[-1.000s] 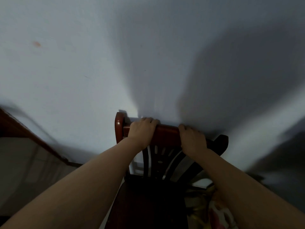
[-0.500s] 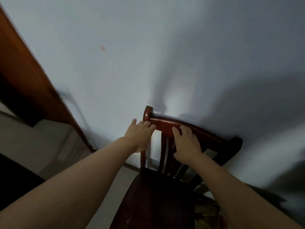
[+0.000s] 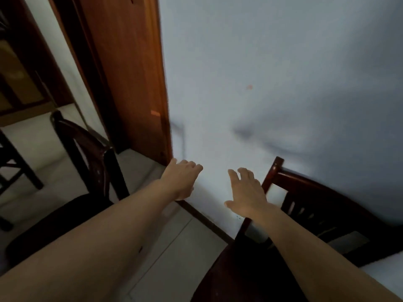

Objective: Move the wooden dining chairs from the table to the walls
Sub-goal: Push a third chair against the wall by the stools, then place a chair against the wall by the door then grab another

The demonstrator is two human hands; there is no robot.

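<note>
The wooden chair (image 3: 322, 205) stands at lower right, its top rail lying along the pale wall (image 3: 272, 73), seat facing the room. Left hand (image 3: 181, 182) and right hand (image 3: 247, 196) hover spread, gripping nothing. A 2nd chair (image 3: 87, 153) stands left on the tiled floor (image 3: 170, 247), beside a wooden door frame (image 3: 135, 73).

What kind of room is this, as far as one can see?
Probably a dining area in a home: two wooden chairs, one against the wall and one to the left, a wooden door frame, and a tiled floor.

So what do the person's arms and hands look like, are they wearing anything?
Both arms are bare, with no sleeves in view. The left hand and right hand have no gloves, rings or watch that I can see. The left forearm has one small dark mark.
</note>
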